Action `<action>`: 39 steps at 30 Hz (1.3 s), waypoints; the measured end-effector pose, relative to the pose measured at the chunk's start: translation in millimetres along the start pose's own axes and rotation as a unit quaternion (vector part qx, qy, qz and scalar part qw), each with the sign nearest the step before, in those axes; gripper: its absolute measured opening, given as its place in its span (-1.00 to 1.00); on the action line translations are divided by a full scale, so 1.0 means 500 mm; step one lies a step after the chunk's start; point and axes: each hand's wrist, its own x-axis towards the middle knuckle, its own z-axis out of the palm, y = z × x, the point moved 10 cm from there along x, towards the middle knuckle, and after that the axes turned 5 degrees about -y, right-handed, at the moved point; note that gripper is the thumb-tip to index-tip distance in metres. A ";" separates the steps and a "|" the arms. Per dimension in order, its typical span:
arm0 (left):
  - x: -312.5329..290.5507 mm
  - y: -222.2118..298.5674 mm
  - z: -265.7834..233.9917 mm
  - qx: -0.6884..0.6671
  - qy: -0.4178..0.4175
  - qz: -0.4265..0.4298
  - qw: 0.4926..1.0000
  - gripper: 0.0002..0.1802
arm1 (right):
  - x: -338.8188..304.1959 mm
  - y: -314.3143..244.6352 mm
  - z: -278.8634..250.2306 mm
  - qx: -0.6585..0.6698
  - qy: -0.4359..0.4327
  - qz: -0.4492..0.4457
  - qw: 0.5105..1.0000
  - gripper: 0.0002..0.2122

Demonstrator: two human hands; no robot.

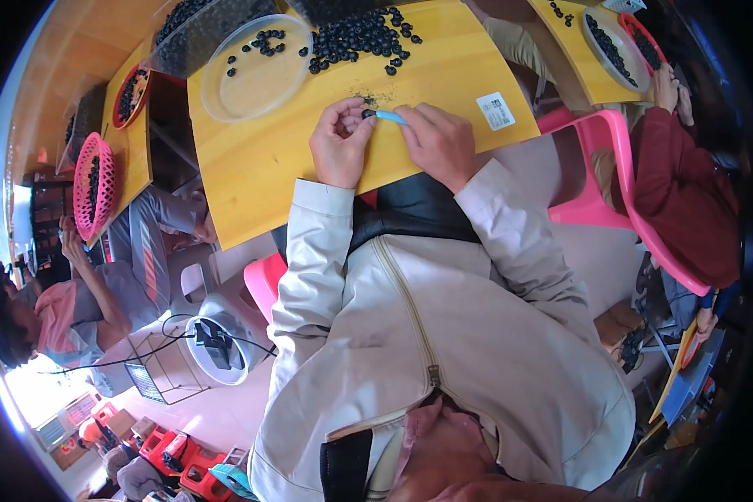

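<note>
Over the near part of the yellow table [268, 167], my left hand [339, 146] pinches a small round black part [368, 113] between thumb and fingertips. My right hand [440, 146] is closed around a slim light blue tool [391, 117], its tip against or very near the black part; the exact contact is too small to make out. Dark shavings [375, 95] lie on the table just beyond my hands. Farther off is a heap of similar black parts [361, 40]. To its left sits a shallow clear round tray [255, 88] with several black parts in it.
A white label [495, 111] is stuck on the table at right. Clear bins [184, 46] of black parts stand at the far edge. People sit at side tables: one by a pink basket [94, 188] at left, one on a pink chair [619, 163] at right. A white bucket [247, 368] is lower left.
</note>
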 end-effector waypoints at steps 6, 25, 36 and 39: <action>-0.003 0.000 0.002 0.005 -0.008 -0.015 1.000 -0.64 | -0.002 -0.005 0.004 0.000 0.004 -0.016 1.000 -0.91; -0.010 0.005 0.007 -0.032 -0.035 -0.028 0.998 -0.61 | -0.002 0.039 0.011 0.003 -0.020 0.066 0.998 -0.88; -0.007 0.006 0.000 -0.036 -0.010 -0.003 0.999 -0.69 | -0.001 0.042 0.004 0.037 -0.009 0.076 0.996 -0.88; -0.010 -0.002 0.004 -0.043 -0.024 -0.029 0.998 -0.69 | 0.000 0.038 0.001 0.042 -0.007 0.077 0.996 -0.87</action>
